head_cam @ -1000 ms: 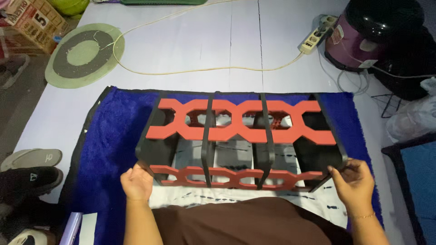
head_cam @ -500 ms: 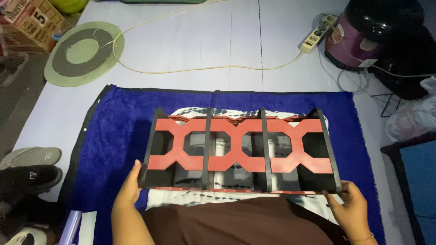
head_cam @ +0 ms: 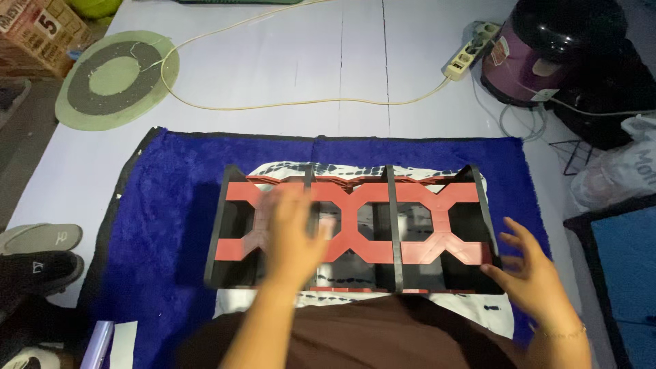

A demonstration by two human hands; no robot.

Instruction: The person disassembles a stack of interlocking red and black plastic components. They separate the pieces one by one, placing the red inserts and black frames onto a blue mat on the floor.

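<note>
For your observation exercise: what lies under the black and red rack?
Under the black and red rack lies a white cloth with dark marks on a blue towel. The left hand covers part of the rack.

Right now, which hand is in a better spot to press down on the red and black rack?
Left, probably. The left hand lies over the red and black rack, above its red crosspieces. The right hand is open beside the rack's right end.

I see the black rack (head_cam: 352,232) with red cross-shaped panels lying flat on a patterned cloth (head_cam: 287,171) over the blue towel (head_cam: 171,205).
</note>
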